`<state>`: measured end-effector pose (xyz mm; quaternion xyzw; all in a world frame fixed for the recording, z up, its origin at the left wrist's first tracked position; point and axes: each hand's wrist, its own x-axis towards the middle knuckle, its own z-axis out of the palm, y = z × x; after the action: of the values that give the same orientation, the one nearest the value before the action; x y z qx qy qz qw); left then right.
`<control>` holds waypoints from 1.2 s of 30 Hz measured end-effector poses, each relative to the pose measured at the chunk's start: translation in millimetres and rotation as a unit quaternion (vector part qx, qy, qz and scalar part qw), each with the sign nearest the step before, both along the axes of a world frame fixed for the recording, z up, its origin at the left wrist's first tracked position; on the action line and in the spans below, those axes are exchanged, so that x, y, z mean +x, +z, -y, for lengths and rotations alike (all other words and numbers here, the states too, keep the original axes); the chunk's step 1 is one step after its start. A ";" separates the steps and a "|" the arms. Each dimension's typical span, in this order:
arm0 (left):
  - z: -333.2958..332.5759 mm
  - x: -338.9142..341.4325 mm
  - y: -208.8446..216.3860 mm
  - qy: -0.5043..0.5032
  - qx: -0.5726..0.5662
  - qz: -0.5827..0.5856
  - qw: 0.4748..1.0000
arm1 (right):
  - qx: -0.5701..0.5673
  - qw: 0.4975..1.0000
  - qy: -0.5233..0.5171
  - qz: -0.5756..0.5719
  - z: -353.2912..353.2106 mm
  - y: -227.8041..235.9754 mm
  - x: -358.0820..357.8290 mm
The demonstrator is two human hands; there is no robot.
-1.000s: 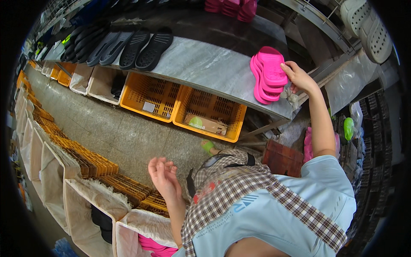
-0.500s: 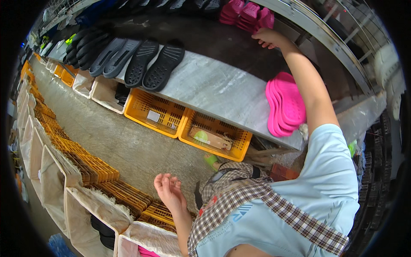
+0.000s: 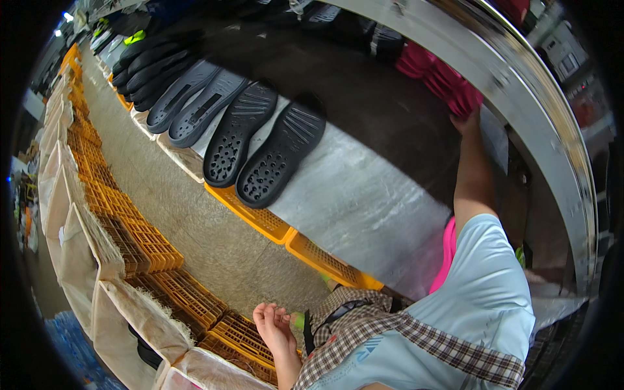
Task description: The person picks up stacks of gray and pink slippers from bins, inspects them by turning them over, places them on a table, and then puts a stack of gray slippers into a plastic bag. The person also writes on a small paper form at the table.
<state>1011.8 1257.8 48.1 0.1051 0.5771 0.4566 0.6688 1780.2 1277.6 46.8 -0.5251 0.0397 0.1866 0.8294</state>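
My right hand reaches under the metal frame to the row of pink foam shoes at the far side of the table. It touches the nearest one; its fingers are hidden in shadow, so the grip cannot be made out. Low in front of my body, my left hand is empty, its fingers loosely curled and apart. Beside my right upper arm, another pink foam piece lies on the table edge, mostly covered by my sleeve. A pair of black perforated shoe soles lies left of it.
More dark soles line the table to the left. A curved-looking metal rail spans above my right arm. Yellow baskets stand under the table edge. Stacked yellow crates and pale cloth-lined bins flank the aisle on the left.
My right hand has moved farther in, from just short of the pink shoes to touching them. My body has leaned closer to the table. My left hand stays low and empty.
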 end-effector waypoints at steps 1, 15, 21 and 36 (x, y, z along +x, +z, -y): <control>-0.9 4.1 -2.0 -0.002 -0.008 -0.002 1.000 | 0.045 0.998 0.024 0.023 -1.9 -6.0 12.5; -20.0 -21.8 -17.0 -0.060 -0.017 0.047 0.997 | 0.043 0.980 -0.194 -0.014 12.1 1.1 -60.0; -31.9 -100.0 -9.4 -0.122 0.023 0.077 0.989 | 0.081 0.951 -0.274 -0.121 1.2 17.3 -232.8; -61.0 -164.3 46.2 -0.367 0.256 0.025 0.894 | 0.124 0.933 0.251 -0.227 90.9 58.8 -654.5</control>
<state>847.5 1318.8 94.3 0.4657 0.3433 0.3128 0.7533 1125.8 1186.7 105.6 -0.3541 0.0706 0.5062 0.7832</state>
